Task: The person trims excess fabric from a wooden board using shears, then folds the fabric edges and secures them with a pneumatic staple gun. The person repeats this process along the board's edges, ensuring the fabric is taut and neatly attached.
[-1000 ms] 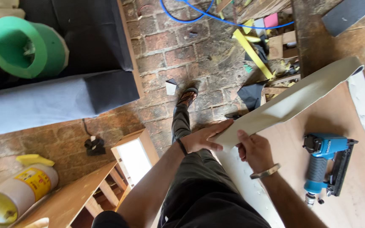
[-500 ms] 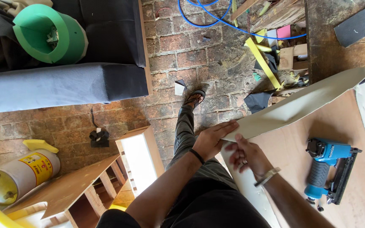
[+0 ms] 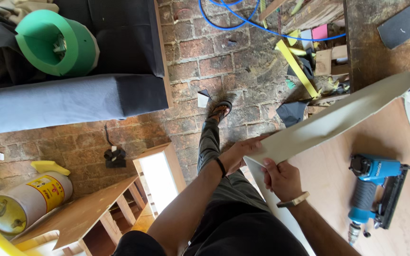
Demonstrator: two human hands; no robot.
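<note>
A long strip of pale beige fabric [image 3: 338, 121] is folded up over the edge of a plywood board [image 3: 347, 185]. My left hand [image 3: 240, 154] grips the strip's near corner, fingers over its edge. My right hand [image 3: 281, 178] pinches the same end from below, a band on its wrist. A blue pneumatic staple gun [image 3: 373, 189] lies on the board to the right of my hands, untouched. My leg and sandalled foot [image 3: 219, 111] stand on the brick floor.
A dark grey sofa [image 3: 72, 95] with a green foam ring [image 3: 55, 42] sits at upper left. A cream and yellow cylinder [image 3: 24, 201] lies by a wooden frame [image 3: 119, 204]. A blue hose [image 3: 243, 21] and wood scraps litter the bricks at top.
The view has shifted slightly. Both hands stay on the strip's end, and my right hand has slid closer under its corner.
</note>
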